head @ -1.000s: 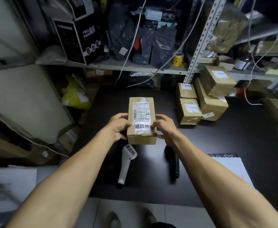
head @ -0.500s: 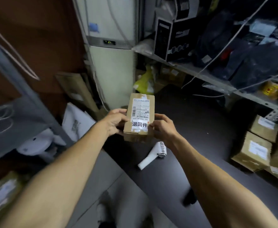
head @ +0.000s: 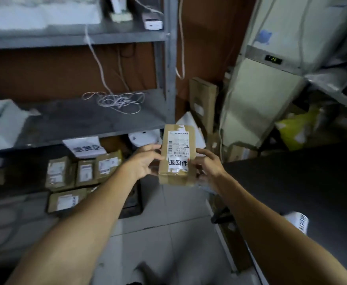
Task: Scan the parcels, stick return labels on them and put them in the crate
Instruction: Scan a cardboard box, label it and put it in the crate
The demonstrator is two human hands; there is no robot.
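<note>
A grey metal shelf [head: 90,120] carries tangled white cord [head: 117,100]; labelled cardboard parcels [head: 82,173] lie below it, near the tiled floor [head: 168,239].

Matt cardboard parcel [head: 177,155], paper label [head: 178,164]

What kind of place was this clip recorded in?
Most likely a parcel depot's back room. Both hands hold a labelled cardboard parcel, more labelled parcels lie under a grey metal shelf rack, and a paper sign hangs from the shelf above them.
</note>
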